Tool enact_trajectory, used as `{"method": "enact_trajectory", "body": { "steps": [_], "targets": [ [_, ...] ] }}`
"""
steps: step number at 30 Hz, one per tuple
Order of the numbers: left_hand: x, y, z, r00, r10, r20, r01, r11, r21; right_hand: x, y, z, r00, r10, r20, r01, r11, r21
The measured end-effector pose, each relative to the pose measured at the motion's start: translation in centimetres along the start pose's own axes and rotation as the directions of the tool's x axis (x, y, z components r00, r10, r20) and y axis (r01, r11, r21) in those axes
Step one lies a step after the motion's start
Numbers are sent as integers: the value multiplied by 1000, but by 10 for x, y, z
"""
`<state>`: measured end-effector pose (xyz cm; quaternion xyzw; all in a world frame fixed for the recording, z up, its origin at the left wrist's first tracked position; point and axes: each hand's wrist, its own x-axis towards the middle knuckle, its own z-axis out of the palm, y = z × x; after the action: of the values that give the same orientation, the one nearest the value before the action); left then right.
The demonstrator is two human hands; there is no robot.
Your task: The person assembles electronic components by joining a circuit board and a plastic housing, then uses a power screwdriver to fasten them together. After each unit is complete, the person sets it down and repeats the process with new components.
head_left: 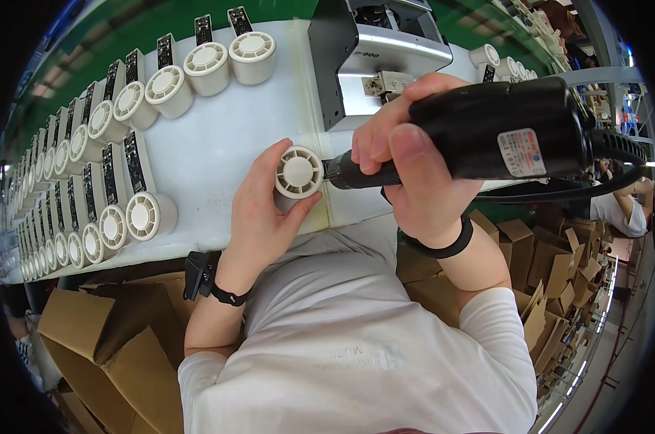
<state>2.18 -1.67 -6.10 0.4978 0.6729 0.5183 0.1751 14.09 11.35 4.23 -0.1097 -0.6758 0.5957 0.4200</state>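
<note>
My left hand (259,206) grips a white cylindrical part (298,172) with a round vented cap, fingers on its far side and thumb on its near side. In my right hand (421,152) is a black electric screwdriver (497,130), lying nearly level, its nose pointing left. The screwdriver's tip meets the right side of the white part; whether a screw is there is too small to tell. Beyond my right hand stands a silver and black screw feeder (385,61).
Rows of similar white assemblies (154,215) with dark circuit boards line the white tabletop (204,155) at left; a few more (485,55) stand far right. A black cable (617,177) trails from the screwdriver. Cardboard boxes (136,362) lie below the table edge. Another person (620,210) is at far right.
</note>
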Motion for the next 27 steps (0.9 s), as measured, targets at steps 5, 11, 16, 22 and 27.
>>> {"method": "enact_trajectory", "body": {
  "steps": [5,11,16,22,27],
  "targets": [
    [-1,-1,1,1000,9,-1,-9,1000,-12,-2,2,4,999,-48,4,48,999,1],
    [-3,2,4,999,44,-16,-44,999,30,-9,7,3,985,-160,58,169,963,-210],
    [-2,-2,6,999,31,-6,-31,999,6,-8,7,9,997,-78,-26,78,997,-15],
    [-1,-2,-11,996,70,-51,-66,995,81,-1,12,22,997,-22,-77,26,999,47],
    [1,29,-19,973,-26,231,-11,987,158,-17,-14,-27,925,89,-369,-27,985,171]
  ]
}}
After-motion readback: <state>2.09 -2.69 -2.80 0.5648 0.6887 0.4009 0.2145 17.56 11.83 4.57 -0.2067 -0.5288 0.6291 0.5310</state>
